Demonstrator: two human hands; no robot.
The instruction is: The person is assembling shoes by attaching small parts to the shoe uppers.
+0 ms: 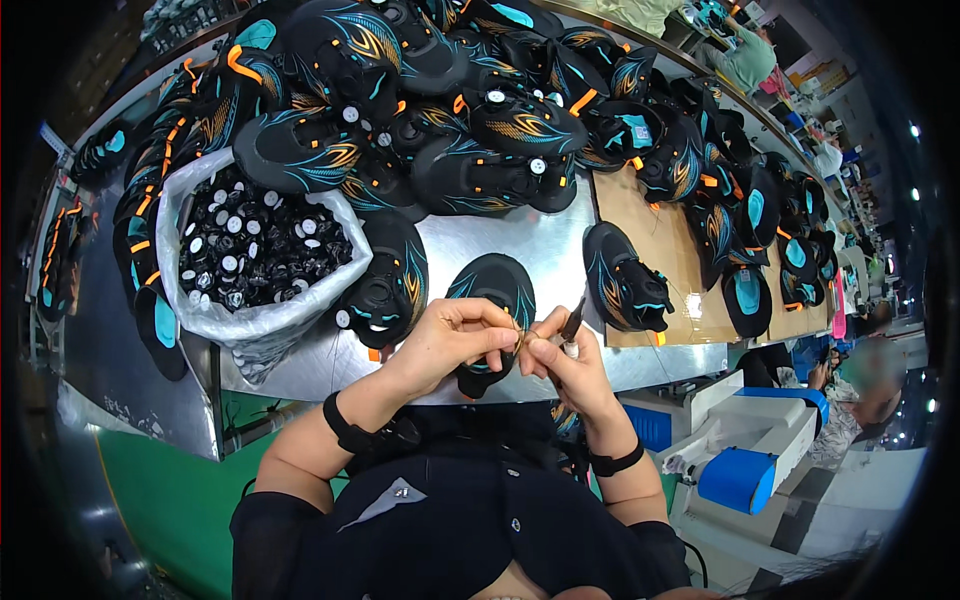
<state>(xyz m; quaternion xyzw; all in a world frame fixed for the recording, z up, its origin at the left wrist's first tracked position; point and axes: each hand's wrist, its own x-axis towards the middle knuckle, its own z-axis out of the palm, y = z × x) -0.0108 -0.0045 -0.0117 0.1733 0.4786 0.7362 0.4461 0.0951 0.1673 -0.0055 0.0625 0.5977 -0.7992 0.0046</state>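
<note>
A black shoe upper [492,274] with blue lines lies in front of me, partly hidden by my hands. Over it, my left hand [452,345] pinches a thin, light brownish cord or thread [523,338] between thumb and fingertips. My right hand [572,368] meets it there, thumb and forefinger closed on the same strand. A slender dark tool [573,322] with a pointed end rises from the right hand; its exact kind cannot be made out. To the right lies another upper [625,280], and a third [388,285] lies to the left.
A white plastic bag [180,270] full of black dials with white discs [250,235] stands at left. Heaped black uppers [430,120] cover the far table. Brown cardboard [690,318] lies on the metal table [560,235]. A white and blue machine [745,440] stands at right; another person [865,390] is beyond.
</note>
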